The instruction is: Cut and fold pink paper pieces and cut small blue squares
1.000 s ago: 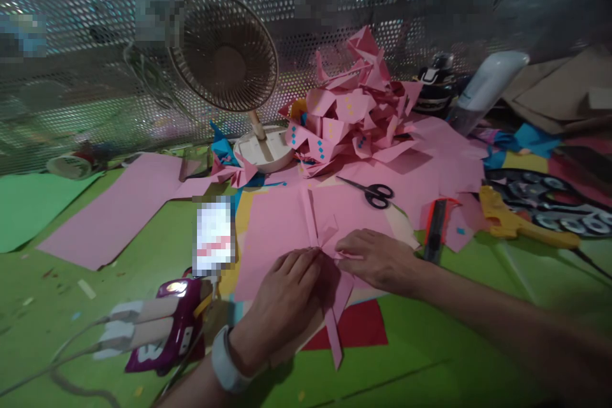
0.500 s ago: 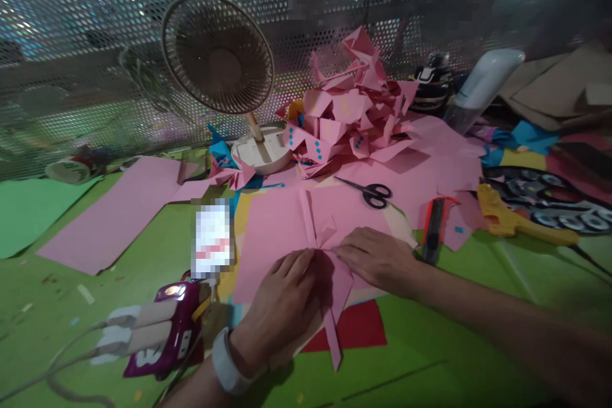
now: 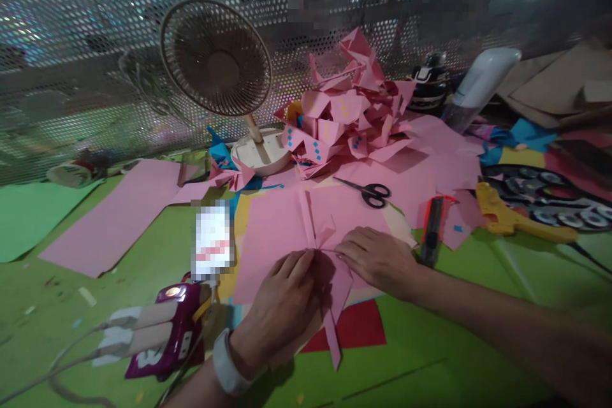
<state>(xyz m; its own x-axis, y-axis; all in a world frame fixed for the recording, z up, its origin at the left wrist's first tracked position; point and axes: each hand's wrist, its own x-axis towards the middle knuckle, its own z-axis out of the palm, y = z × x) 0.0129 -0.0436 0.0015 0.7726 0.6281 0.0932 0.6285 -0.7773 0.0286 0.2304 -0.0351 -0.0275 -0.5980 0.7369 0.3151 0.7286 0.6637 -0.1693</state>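
Near middle: I have the bare left hand (image 3: pixel 282 299) and bare right hand (image 3: pixel 377 261) on the creased pink paper piece (image 3: pixel 341 290), above the flat pink paper sheet (image 3: pixel 268 223).
Near edge: the flat red paper piece (image 3: pixel 366 325), partly beneath the creased pink paper piece.
Far middle: I see the piled folded pink paper shapes (image 3: pixel 354 108) right of the round beige plastic fan (image 3: pixel 217 57).
Between pile and right hand: the slim black-handled scissors (image 3: pixel 375 195).
Right: the orange-and-black plastic cutter (image 3: pixel 433 229), then the yellow plastic glue gun (image 3: pixel 521 222).
Left: the purple plastic plug block (image 3: pixel 179 319); farther, the long pink paper strip (image 3: pixel 124 213).
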